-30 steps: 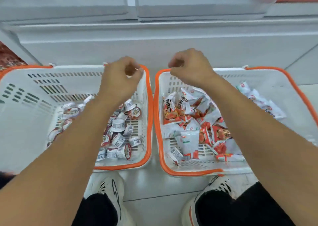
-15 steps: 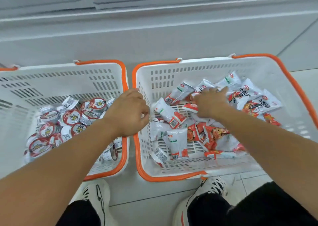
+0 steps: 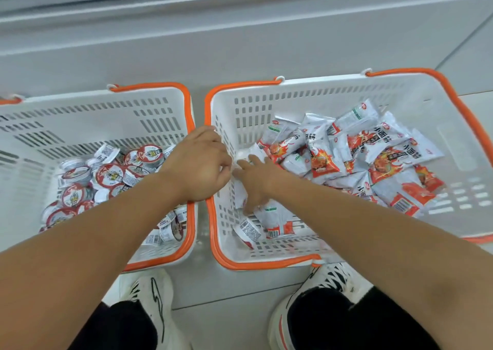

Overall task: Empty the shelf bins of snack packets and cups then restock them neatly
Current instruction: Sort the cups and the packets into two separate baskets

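Head view | left hand (image 3: 198, 167) curled, contents unclear | right hand (image 3: 257, 181) spread on packets (image 3: 269, 213)

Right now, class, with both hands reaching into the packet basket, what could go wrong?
1. A stray cup lies among the snack packets; it may get restocked with them.
2. The left hand crosses the orange rims; it could perhaps drag the packet basket sideways.
3. Both hands crowd one corner, so the right hand may fumble its packet.

Both hands have been lowered from the far rims into the right basket (image 3: 266, 104), where the right hand (image 3: 256, 179) is now spread over packets (image 3: 274, 216) just beside the curled left hand (image 3: 200, 163).
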### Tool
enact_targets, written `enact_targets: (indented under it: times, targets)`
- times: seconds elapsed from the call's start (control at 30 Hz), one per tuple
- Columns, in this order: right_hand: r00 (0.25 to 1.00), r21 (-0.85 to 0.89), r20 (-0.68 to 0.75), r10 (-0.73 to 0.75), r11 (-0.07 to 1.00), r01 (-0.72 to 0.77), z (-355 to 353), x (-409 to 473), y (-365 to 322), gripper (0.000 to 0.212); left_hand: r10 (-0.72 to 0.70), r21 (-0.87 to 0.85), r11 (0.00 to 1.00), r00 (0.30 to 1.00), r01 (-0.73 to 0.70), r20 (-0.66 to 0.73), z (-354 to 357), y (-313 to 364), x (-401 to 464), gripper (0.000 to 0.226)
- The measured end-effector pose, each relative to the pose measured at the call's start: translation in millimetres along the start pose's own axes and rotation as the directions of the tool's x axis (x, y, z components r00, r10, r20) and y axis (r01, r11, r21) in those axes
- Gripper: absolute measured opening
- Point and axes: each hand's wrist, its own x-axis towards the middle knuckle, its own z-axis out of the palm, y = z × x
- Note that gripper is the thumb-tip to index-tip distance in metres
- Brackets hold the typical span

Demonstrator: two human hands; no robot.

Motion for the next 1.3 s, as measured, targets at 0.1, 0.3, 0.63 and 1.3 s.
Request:
enact_targets:
  times: [0.1,0.3,0.63,1.3]
  targets:
    - [0.994,-0.042,-0.088,0.069,0.996,-0.073,21.5,6.7,3.7,0.093,-0.009,0.004,1.0,1.0,0.009,0.015,0.1,0.3,-0.7,0.041]
    - [0.996,-0.043,0.075,0.056,0.998,-0.053,1.3,6.0,33.0,0.074,-0.037,0.168,0.985,0.908,-0.037,0.417,-22.6,18.5,14.0,0.054]
    - [0.983,-0.286,0.18,0.035,0.958,0.018,8.9,-0.3,42.7,0.067,-0.053,0.114,0.991,0.575,-0.071,0.816,13.4,101.9,37.6,0.057]
    - [0.941,0.941,0.214,-0.264,0.314,-0.126,-65.1,-55.9,79.2,0.03,-0.015,-0.304,0.917,0.784,0.258,0.621,-83.6,26.5,39.3,0.045]
